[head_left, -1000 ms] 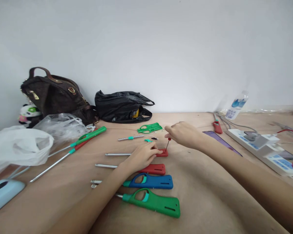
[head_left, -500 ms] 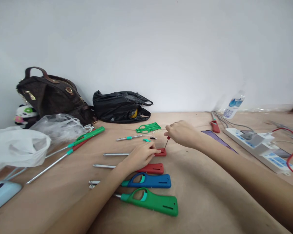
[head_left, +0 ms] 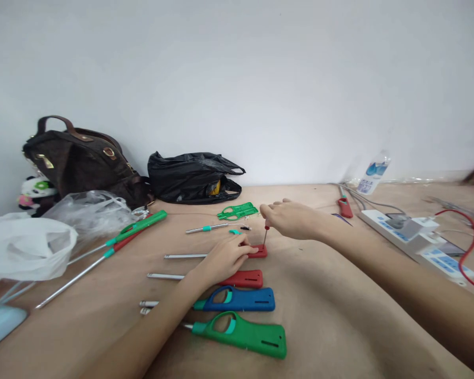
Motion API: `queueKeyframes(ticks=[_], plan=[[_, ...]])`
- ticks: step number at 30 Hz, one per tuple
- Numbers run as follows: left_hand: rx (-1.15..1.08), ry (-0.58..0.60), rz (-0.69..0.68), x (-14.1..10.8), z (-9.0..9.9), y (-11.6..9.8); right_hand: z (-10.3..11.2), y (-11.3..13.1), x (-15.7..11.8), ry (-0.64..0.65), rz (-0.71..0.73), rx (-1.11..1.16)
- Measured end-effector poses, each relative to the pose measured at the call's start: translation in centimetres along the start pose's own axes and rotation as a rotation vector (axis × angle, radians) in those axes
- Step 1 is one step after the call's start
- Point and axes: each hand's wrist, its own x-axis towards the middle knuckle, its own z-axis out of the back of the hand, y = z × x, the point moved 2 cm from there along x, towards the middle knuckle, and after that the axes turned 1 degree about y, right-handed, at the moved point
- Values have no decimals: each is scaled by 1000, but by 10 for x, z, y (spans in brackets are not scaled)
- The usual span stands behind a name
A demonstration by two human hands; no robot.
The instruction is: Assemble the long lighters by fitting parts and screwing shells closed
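My left hand (head_left: 227, 258) presses down on the farthest red lighter (head_left: 260, 251) of the row, its fingers closed over the handle. A small red-handled screwdriver (head_left: 266, 237) stands nearly upright in my right hand (head_left: 286, 218), its tip at the handle's right end. Nearer to me lie another red lighter (head_left: 247, 278), a blue lighter (head_left: 253, 299) and a green lighter (head_left: 256, 337). Behind my left hand are an opened green casing (head_left: 237, 211), a metal tube (head_left: 207, 228) and a loose teal trigger (head_left: 235, 232).
At the left are a dark backpack (head_left: 87, 168), a white plastic bag (head_left: 27, 247) and two long lighters (head_left: 130, 231). A black bag (head_left: 193, 176) rests by the wall. Rightward are a bottle (head_left: 373, 173), a short red lighter (head_left: 345, 207) and a power strip (head_left: 411, 239) with cables.
The view has shifted slightly. My right hand has tilted over the screwdriver, which is now more upright, and my forearm covers more of the phone. My left hand remains on the red lighter.
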Motion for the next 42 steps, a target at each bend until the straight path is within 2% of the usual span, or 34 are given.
queueKeyframes(ticks=[3,7,14,20,26,32,37,42], plan=[[-6,-1,5,0,0,0,0,1,3,-57,69,10],[-6,4,6,-1,0,0,-3,2,10,-142,25,-85],[-21,4,7,-1,0,-1,-1,8,1,-83,-147,-64],[-32,8,13,-1,1,-2,-1,16,-2,-30,-221,-71],[-56,-8,7,0,1,-1,-12,6,-3,-31,-127,-140],[-70,-10,2,-1,-1,1,-6,1,0,-63,-27,6],[-45,13,22,-1,-3,2,-2,9,3,-105,-85,16],[-48,11,22,0,-2,1,2,16,2,-95,-195,4]])
